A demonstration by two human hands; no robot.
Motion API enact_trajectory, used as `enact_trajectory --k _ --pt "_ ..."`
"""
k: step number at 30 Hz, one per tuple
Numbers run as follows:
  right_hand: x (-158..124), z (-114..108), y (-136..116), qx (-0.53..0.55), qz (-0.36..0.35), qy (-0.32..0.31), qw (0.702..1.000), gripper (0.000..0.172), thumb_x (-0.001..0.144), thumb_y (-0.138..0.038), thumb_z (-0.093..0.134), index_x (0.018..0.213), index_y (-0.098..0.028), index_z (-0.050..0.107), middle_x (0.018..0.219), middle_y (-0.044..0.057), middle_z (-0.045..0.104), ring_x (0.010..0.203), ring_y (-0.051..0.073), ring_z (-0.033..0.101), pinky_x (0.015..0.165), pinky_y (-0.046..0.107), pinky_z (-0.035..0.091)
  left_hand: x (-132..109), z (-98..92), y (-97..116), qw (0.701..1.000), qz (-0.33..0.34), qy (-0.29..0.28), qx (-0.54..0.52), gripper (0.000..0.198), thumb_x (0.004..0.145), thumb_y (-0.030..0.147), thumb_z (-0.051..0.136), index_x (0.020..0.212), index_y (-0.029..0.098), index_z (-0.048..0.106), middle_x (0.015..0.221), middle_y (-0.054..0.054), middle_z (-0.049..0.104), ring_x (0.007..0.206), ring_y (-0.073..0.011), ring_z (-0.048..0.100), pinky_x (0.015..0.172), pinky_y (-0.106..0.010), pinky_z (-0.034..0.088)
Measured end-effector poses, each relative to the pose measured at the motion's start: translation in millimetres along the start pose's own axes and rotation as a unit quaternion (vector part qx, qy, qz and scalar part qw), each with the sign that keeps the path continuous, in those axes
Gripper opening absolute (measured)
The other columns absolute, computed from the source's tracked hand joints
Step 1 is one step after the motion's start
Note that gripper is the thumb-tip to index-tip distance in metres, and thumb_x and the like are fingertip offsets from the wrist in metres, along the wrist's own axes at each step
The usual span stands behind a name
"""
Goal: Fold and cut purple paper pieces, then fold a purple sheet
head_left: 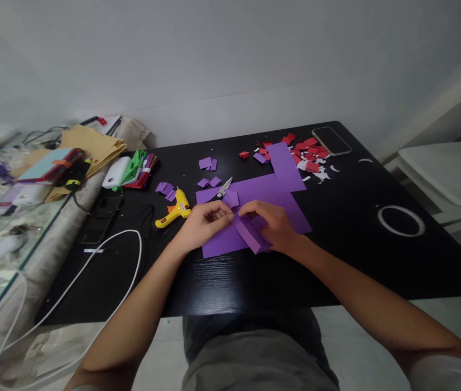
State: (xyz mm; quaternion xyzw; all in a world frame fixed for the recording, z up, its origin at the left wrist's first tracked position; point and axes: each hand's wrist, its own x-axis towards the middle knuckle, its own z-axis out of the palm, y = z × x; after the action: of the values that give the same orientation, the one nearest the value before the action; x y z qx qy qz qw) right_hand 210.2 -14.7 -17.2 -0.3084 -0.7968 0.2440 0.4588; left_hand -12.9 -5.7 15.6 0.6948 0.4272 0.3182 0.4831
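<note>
Between my two hands is a folded strip of purple paper [251, 234], slanting down toward me. My left hand [209, 220] pinches its far end with thumb and fingers. My right hand [269, 220] closes on the same strip from the right, its fingertips close to the left thumb. Under both hands lie larger purple sheets [222, 243]. Just beyond the left fingers, small scissors [225, 187] rest on the paper. A yellow glue gun [175, 209] lies left of my left hand. Small purple pieces [166, 189] are grouped near it.
Red and white paper scraps [311, 155] are scattered at the back right beside a phone [332, 141]. A white ring [401, 221] lies on the right of the black table [336, 260]. A white cable [138, 255] loops at the left, near bundled coloured paper [138, 169].
</note>
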Motion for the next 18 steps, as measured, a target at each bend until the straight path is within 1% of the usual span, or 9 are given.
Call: enact_trajectory --k 3,7,11,15,18 --pt "0.4 -1.9 0.3 -0.003 0.002 -0.011 1.000 0.013 0.094 -0.015 0.059 0.100 -0.025 0.065 0.096 0.004 0.075 0.084 0.019 0.070 0.079 0.032 0.056 0.5 -0.7 1.0 1.000 0.000 -0.003 -0.002 0.024 0.089 0.039 0.071 0.088 0.015 0.073 0.072 -0.001 0.066 0.065 -0.0126 0.057 0.062 -0.024 0.042" --pt "0.4 -3.9 2.8 0.004 -0.018 -0.019 1.000 0.015 0.096 -0.015 0.054 0.101 -0.025 0.063 0.099 0.004 0.074 0.091 0.020 0.070 0.080 0.033 0.056 0.8 -0.5 1.3 1.000 0.000 -0.001 -0.013 0.021 0.089 0.037 0.071 0.087 0.016 0.072 0.073 -0.001 0.068 0.066 -0.0133 0.060 0.064 -0.025 0.044" --pt "0.9 -5.5 2.3 0.005 -0.037 -0.032 0.999 0.015 0.097 -0.016 0.052 0.100 -0.026 0.062 0.103 0.006 0.073 0.098 0.022 0.070 0.086 0.036 0.055 1.0 0.9 1.3 0.999 -0.007 -0.006 -0.033 0.017 0.087 0.033 0.072 0.086 0.016 0.072 0.072 -0.001 0.069 0.065 -0.0133 0.061 0.064 -0.026 0.046" --pt "1.9 -6.0 -1.7 -0.003 -0.060 -0.024 0.998 0.018 0.096 -0.012 0.050 0.099 -0.026 0.062 0.103 0.006 0.073 0.099 0.022 0.070 0.087 0.036 0.056 1.5 2.1 2.0 0.998 -0.018 -0.008 -0.053 0.017 0.087 0.032 0.071 0.084 0.016 0.071 0.070 0.000 0.068 0.063 -0.0125 0.061 0.063 -0.025 0.047" --pt "1.4 -4.9 -2.9 -0.016 -0.069 -0.011 0.997 0.016 0.093 -0.014 0.057 0.101 -0.027 0.062 0.104 0.006 0.074 0.100 0.022 0.071 0.087 0.037 0.058 1.7 2.6 2.3 0.998 -0.018 -0.006 -0.054 0.018 0.087 0.033 0.071 0.084 0.016 0.070 0.068 0.000 0.067 0.061 -0.0118 0.059 0.062 -0.025 0.046"
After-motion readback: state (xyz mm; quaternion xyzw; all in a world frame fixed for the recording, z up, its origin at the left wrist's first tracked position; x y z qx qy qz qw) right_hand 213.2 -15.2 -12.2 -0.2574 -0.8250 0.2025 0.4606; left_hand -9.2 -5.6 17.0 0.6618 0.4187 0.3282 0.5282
